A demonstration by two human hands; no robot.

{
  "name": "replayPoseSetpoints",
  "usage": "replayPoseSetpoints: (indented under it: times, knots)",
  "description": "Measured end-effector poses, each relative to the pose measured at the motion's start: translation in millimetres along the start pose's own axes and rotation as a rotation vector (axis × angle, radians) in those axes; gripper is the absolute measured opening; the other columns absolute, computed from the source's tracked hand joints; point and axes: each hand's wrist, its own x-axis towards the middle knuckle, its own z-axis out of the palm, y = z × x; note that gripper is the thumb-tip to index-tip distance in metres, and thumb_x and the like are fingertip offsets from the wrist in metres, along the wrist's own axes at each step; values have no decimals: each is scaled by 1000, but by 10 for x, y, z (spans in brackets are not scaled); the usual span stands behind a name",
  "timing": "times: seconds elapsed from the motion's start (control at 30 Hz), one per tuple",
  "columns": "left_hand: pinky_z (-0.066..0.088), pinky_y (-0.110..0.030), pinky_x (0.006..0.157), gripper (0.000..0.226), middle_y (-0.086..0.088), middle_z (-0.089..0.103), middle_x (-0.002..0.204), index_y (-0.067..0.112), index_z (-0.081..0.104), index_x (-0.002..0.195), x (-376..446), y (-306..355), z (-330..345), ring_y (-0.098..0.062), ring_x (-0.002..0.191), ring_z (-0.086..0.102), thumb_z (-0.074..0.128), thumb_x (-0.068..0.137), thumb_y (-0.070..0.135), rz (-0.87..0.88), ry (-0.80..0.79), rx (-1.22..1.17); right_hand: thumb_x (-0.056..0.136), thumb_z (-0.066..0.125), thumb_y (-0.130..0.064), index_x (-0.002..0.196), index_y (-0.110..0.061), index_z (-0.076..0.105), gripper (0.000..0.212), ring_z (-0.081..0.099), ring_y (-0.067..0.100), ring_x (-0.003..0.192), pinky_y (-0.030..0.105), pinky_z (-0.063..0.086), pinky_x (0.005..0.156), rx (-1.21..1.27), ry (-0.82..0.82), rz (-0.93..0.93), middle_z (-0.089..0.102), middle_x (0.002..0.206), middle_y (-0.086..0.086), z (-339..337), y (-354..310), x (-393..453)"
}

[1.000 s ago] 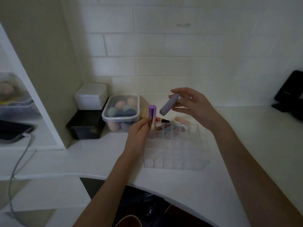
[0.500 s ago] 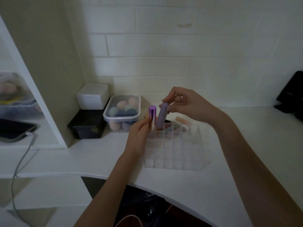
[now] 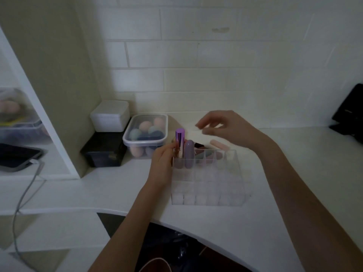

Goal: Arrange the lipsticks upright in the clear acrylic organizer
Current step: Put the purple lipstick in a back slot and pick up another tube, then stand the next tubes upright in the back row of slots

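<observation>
Released since half a second ago, the matte lilac lipstick tube (image 3: 189, 154) stands upright in the clear acrylic organizer (image 3: 208, 185)'s back row, right hand (image 3: 222, 128) loosely spread above it, left hand (image 3: 163, 163) pinching the neighbouring metallic purple-capped lipstick (image 3: 180, 142).

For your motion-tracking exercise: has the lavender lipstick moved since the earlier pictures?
Yes. The lavender lipstick went down from above the clear acrylic organizer into a back-row slot, upright beside the metallic purple lipstick.

The white countertop (image 3: 294, 173) carries the clear organizer (image 3: 206, 185), a sponge tub (image 3: 145, 134) (lidded) and a black box (image 3: 104, 152).
</observation>
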Motion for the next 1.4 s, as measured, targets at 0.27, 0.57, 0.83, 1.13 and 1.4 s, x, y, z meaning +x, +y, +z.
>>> replayPoseSetpoints:
  times: [0.27,0.57,0.83,1.13,1.4]
  knots:
    - [46,-20,74,20,-1,60,88,14,59,92,-12,14,41,-8,79,56,39,95,13,-261,37,-228,76,71,-1,82,-13,75,13,49,-13,64,3,37,60,-298,-106,114,52,74,-14,39,612,-96]
    - [45,-43,86,20,-8,62,92,9,61,95,16,11,40,-19,86,57,42,90,14,-327,22,-228,80,70,-11,90,-16,73,12,45,11,75,18,34,68,-376,-199,82,55,84,3,118,810,-45]
    - [46,-38,86,21,-6,63,93,11,63,94,-7,46,29,-17,86,58,42,91,12,-326,24,-229,89,61,-9,95,-7,59,7,67,5,69,15,52,64,271,117,157,70,87,7,-11,538,-45]
    - [46,-27,79,22,-3,62,91,14,62,92,-24,68,31,-13,84,58,40,94,12,-291,16,-236,80,70,-14,94,-14,57,19,69,19,99,23,54,77,642,264,73,76,89,6,-4,387,-48]
    - [46,-44,90,31,-23,63,106,0,61,105,-28,74,38,-26,95,58,42,90,19,-325,22,-245,70,69,-20,107,-11,64,39,68,19,101,24,55,81,1000,117,23,75,99,7,-6,311,-50]
